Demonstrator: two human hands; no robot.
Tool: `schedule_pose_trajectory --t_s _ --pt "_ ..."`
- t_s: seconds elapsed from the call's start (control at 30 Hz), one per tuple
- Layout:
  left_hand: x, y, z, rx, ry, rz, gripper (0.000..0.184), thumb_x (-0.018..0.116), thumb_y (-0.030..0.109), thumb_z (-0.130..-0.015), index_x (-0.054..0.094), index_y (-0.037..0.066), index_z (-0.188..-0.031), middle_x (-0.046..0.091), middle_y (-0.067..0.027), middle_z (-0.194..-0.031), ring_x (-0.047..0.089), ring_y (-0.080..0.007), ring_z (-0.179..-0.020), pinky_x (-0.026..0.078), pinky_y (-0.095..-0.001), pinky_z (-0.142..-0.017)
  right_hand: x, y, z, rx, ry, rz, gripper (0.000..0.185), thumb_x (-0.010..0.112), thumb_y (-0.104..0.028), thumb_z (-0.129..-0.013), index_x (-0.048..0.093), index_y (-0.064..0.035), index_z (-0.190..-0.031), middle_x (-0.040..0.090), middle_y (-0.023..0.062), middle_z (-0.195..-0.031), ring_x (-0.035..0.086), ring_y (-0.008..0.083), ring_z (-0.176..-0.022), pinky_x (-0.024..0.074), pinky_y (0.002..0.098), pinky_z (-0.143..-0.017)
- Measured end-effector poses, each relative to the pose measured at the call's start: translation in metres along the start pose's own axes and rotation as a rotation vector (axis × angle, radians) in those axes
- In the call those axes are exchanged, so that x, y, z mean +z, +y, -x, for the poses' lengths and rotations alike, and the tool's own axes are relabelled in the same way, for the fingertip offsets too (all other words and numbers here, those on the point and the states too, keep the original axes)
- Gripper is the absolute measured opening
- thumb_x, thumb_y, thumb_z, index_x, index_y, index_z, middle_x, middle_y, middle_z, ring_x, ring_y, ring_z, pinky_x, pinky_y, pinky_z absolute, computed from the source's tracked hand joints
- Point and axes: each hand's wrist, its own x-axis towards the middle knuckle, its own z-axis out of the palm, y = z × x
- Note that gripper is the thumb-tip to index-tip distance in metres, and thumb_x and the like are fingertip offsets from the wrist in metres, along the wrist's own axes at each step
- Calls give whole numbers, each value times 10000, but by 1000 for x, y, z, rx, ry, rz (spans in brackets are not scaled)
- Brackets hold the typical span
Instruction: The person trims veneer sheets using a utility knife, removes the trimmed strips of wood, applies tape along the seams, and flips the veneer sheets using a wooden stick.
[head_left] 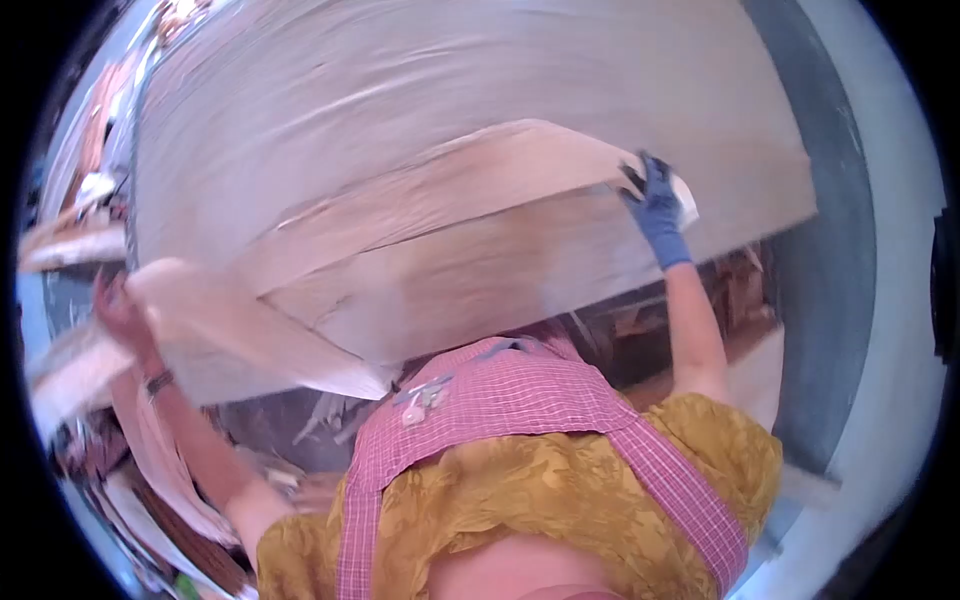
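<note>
A large pale wood veneer sheet (480, 60) covers the work surface in front of me. Across it lies a narrower pinkish-tan veneer piece (480, 185), its right end near my right hand (657, 208). That hand wears a blue-grey glove with dark fingertips, and its fingers are spread over the sheet. A small white thing (686, 200) shows beside the glove; its kind is unclear. At the far left, my bare left hand (125, 312) grips the edge of a loose veneer strip (250, 325), which slants down toward my apron. Motion blurs the left fingers.
Wood scraps and veneer pieces (150, 480) are heaped at the lower left. More pieces (735, 300) lie below the sheet's right edge. A dark grey table edge (840, 190) runs along the right. My pink checked apron (500, 400) is close to the near edge.
</note>
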Motion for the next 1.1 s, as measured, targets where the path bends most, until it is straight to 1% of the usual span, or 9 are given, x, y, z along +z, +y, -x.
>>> schedule_pose_trajectory --t_s 0.03,0.1,0.13,0.27,0.53,0.63,0.7,0.83,1.1 --pt "18 16 19 -355 -137 851 354 601 111 -938 561 5 -1273 616 -63 -1206 592 -158 -1050 480 -267 -895 2 19 -5 58 -73 62 774 790 -177 -732 426 -133 -1414 497 164 -1351 471 368 -1232 463 428 -982" --pt "45 122 55 -225 -313 363 269 581 97 -950 602 34 -1211 661 -44 -1072 636 -149 -922 516 -264 -784 13 57 -14 80 -131 86 648 725 -123 -764 494 -156 -1369 512 202 -1298 537 380 -1195 512 435 -920" --pt "64 150 92 -508 -445 892 215 584 151 -969 630 64 -1161 680 -49 -1003 653 -160 -881 527 -277 -775 8 56 -11 98 -181 72 534 712 -127 -764 566 -146 -1277 550 201 -1231 576 379 -1122 521 433 -886" --pt "70 269 161 -969 -1399 986 658 465 607 -956 605 6 -1186 696 -126 -1032 703 -188 -821 557 -296 -672 -31 3 -19 17 -201 68 313 633 -94 -832 649 -187 -1130 621 104 -1084 631 329 -967 526 429 -776" --pt "144 358 226 -1822 -862 1580 729 494 651 -916 614 -22 -1169 708 -156 -1051 717 -231 -819 537 -243 -515 -82 -28 -93 -144 -72 125 230 686 -141 -834 648 -135 -1061 634 92 -1071 639 295 -967 530 403 -759" --pt "181 360 228 -1614 -611 1608 573 525 582 -934 656 41 -1070 733 -106 -923 715 -197 -748 479 -239 -416 -93 7 -117 -269 130 130 280 704 -128 -824 651 -133 -1099 642 81 -1091 643 278 -979 536 389 -773" --pt "202 337 225 -1633 -271 1386 381 550 491 -948 657 126 -937 717 -44 -771 684 -148 -640 414 -228 -367 -92 14 -117 -335 246 157 309 711 -118 -821 650 -131 -1124 646 75 -1097 643 270 -986 539 380 -783" --pt "187 298 198 -1663 -37 1126 234 682 334 -897 597 117 -919 588 -7 -725 640 -131 -600 316 -215 -368 -60 66 -95 -329 305 272 358 710 -143 -829 646 -181 -1179 638 67 -1122 640 268 -996 548 386 -786" --pt "190 255 219 -1615 -213 945 244 775 226 -833 577 97 -896 607 -16 -760 598 -107 -584 347 -218 -376 46 140 -11 -276 -161 256 299 627 -167 -880 609 -195 -1176 614 79 -1096 618 286 -1008 544 412 -790"
